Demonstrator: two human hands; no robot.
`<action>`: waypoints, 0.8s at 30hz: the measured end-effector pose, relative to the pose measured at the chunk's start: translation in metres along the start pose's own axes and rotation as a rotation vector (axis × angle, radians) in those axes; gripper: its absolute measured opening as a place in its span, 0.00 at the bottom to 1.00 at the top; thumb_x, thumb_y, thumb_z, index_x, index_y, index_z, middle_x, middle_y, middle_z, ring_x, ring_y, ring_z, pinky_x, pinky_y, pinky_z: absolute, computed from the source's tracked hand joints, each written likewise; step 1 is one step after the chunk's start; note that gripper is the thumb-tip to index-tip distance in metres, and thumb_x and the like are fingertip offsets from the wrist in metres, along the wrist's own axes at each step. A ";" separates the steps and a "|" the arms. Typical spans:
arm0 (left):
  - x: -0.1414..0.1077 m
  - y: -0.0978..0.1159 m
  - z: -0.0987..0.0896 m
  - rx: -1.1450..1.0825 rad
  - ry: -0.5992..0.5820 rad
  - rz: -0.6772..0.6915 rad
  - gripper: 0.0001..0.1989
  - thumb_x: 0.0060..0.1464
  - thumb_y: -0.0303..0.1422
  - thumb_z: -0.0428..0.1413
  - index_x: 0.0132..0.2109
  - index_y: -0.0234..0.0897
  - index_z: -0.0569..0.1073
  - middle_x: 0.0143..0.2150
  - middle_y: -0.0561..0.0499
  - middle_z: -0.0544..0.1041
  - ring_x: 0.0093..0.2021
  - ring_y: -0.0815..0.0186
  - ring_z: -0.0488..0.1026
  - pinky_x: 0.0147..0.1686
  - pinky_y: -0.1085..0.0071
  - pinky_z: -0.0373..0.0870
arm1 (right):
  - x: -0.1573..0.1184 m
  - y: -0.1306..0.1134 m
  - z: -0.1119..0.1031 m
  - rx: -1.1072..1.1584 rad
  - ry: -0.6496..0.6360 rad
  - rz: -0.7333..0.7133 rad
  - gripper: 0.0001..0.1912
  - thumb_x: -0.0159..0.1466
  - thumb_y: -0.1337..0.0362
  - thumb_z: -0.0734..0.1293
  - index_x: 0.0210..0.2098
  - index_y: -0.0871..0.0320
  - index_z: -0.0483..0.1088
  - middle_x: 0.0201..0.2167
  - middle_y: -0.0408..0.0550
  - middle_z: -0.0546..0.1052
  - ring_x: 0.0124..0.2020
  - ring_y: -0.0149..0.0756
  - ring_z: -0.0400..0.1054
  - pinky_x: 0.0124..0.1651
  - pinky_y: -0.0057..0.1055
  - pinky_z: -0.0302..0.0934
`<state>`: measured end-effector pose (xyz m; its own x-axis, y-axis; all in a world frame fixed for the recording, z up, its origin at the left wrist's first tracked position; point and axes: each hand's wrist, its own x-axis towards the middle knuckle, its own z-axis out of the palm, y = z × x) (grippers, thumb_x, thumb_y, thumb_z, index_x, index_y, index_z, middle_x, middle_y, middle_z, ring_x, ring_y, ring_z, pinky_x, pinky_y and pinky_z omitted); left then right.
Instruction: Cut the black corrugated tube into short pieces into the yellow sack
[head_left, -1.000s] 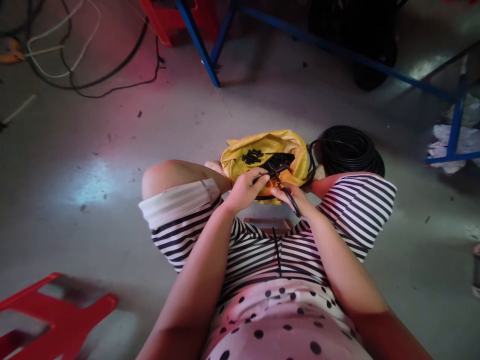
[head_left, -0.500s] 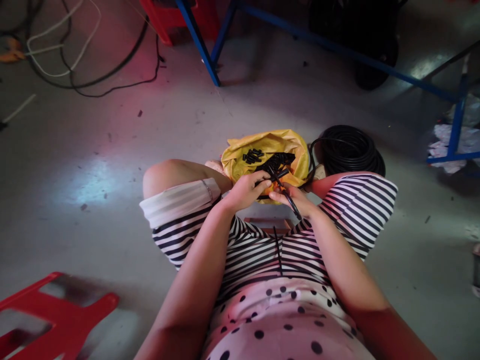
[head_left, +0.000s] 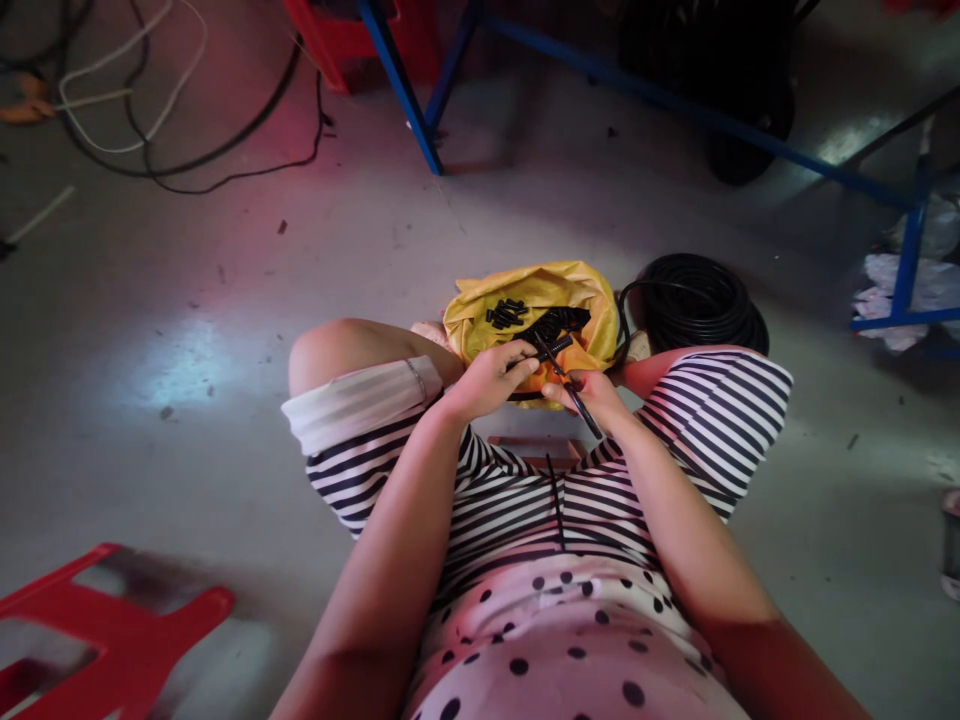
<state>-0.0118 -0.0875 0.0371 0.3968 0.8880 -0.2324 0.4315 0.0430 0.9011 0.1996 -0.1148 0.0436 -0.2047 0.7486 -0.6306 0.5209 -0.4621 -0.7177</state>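
My left hand (head_left: 495,378) is closed around a black tube (head_left: 556,349), whose end sticks out past the fingertips. In my right hand (head_left: 596,398) is a dark cutting tool (head_left: 582,408), its blades crossing the tube and its handles pointing back toward my lap. Both hands are over the near edge of a yellow bag (head_left: 476,300), which lies open between my feet. Inside the bag lie several short black tube pieces (head_left: 506,313). A coil of black tubing (head_left: 701,305) sits right of the bag, with one strand running to the bag's side.
A blue metal frame (head_left: 675,100) crosses the back, with a red stool (head_left: 322,45) behind its left leg. Another red stool (head_left: 120,630) is at lower left. Loose cables (head_left: 225,150) lie at upper left. White crumpled material (head_left: 896,285) is at the right.
The tool's handles have come closer together in my right hand. My left hand and the tube have hardly moved.
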 end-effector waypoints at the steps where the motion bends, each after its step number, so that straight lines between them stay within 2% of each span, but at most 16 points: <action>1: 0.000 0.000 0.000 -0.003 0.000 -0.002 0.14 0.62 0.42 0.52 0.42 0.38 0.76 0.39 0.48 0.81 0.40 0.59 0.76 0.44 0.66 0.72 | 0.000 0.000 0.000 -0.002 -0.003 0.004 0.28 0.53 0.38 0.73 0.23 0.56 0.65 0.20 0.39 0.64 0.24 0.31 0.56 0.29 0.29 0.48; 3: -0.001 0.001 0.000 -0.006 -0.013 0.000 0.13 0.62 0.41 0.52 0.42 0.38 0.76 0.39 0.48 0.81 0.40 0.59 0.76 0.43 0.66 0.72 | 0.001 0.001 0.001 0.005 -0.014 0.004 0.27 0.52 0.39 0.74 0.25 0.57 0.67 0.22 0.39 0.65 0.26 0.32 0.58 0.30 0.29 0.51; 7: -0.001 0.001 0.000 0.001 -0.078 0.008 0.13 0.62 0.41 0.52 0.41 0.38 0.76 0.37 0.49 0.80 0.38 0.60 0.75 0.40 0.67 0.71 | 0.001 0.001 0.000 0.036 -0.063 -0.047 0.26 0.54 0.42 0.74 0.37 0.58 0.70 0.31 0.42 0.72 0.32 0.35 0.65 0.35 0.30 0.57; 10: -0.001 0.001 0.001 0.016 -0.104 0.012 0.13 0.62 0.41 0.51 0.41 0.38 0.75 0.37 0.49 0.79 0.37 0.61 0.75 0.39 0.68 0.70 | 0.002 0.002 0.001 0.046 -0.079 -0.057 0.25 0.56 0.43 0.73 0.38 0.58 0.70 0.33 0.44 0.74 0.33 0.36 0.67 0.38 0.31 0.59; 15: -0.001 0.000 0.000 0.048 -0.093 0.005 0.12 0.62 0.40 0.51 0.41 0.38 0.75 0.36 0.50 0.79 0.37 0.61 0.75 0.38 0.68 0.69 | 0.002 0.005 0.003 0.006 -0.036 -0.022 0.25 0.56 0.41 0.72 0.33 0.58 0.71 0.28 0.43 0.73 0.31 0.36 0.66 0.34 0.30 0.57; 20: 0.000 -0.003 0.001 0.032 -0.036 0.000 0.12 0.62 0.40 0.51 0.41 0.38 0.74 0.37 0.49 0.79 0.38 0.60 0.74 0.39 0.67 0.69 | 0.003 0.004 0.001 -0.092 0.009 0.012 0.28 0.55 0.37 0.71 0.23 0.56 0.65 0.20 0.40 0.66 0.25 0.33 0.59 0.28 0.30 0.50; 24: 0.000 -0.002 0.002 0.021 0.014 -0.025 0.13 0.62 0.39 0.50 0.42 0.36 0.74 0.39 0.47 0.79 0.40 0.59 0.75 0.43 0.65 0.69 | 0.005 0.001 -0.002 -0.153 0.025 0.039 0.29 0.54 0.37 0.72 0.21 0.56 0.65 0.18 0.42 0.67 0.24 0.33 0.61 0.29 0.30 0.52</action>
<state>-0.0111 -0.0880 0.0343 0.3744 0.8930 -0.2496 0.4580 0.0560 0.8872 0.2002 -0.1105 0.0405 -0.1623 0.7437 -0.6485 0.6487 -0.4148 -0.6381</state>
